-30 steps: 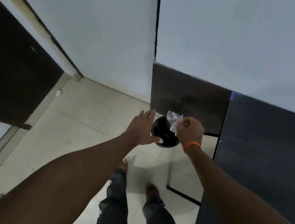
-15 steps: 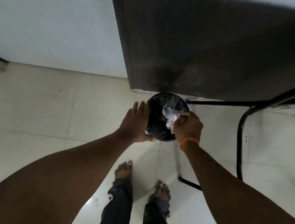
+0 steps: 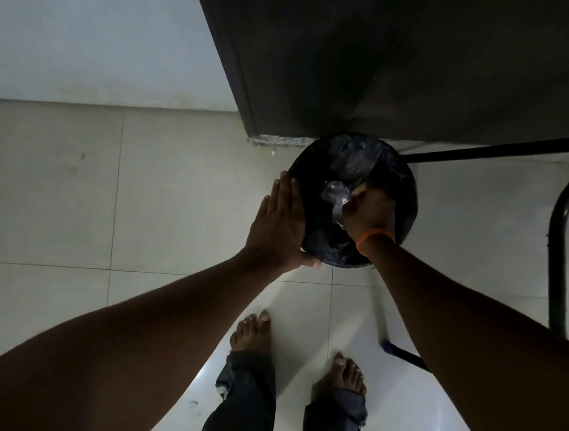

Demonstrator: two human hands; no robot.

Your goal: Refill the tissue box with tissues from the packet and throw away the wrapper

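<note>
View straight down from the head. Both bare arms reach forward and down over a round black bin point(image 3: 397, 163) lined with a dark bag, standing on the pale tiled floor point(image 3: 71, 196) just in front of a dark cabinet point(image 3: 393, 60).

Left hand point(image 3: 277, 226): flat and open, fingers straight and together, pointing away from the body. Palm lies against the bin's left side, thumb tucked under toward the near rim. Grip holds nothing; it only presses on the bin wall. Forearm runs long and straight from lower left of frame.

Right hand point(image 3: 371, 211): lowered into the bin mouth, back of the hand up, fingers curled into a closed grip on the wrapper point(image 3: 336, 197). Wrapper is crumpled clear plastic, catching light, sticking out to the left of the knuckles, inside the rim line and over the bag's hollow. An orange band point(image 3: 376, 235) circles the wrist, which sits at the bin's near edge. Forearm comes in from lower right.

Two bare feet point(image 3: 252, 333) in dark trouser cuffs stand on the tiles below the bin, well apart from it. A black metal tube frame point(image 3: 563, 239) curves at the right, one bar running behind the bin. A white wall point(image 3: 86, 26) meets the floor at upper left. Lighting is dim; detail inside the bin is hard to read.
</note>
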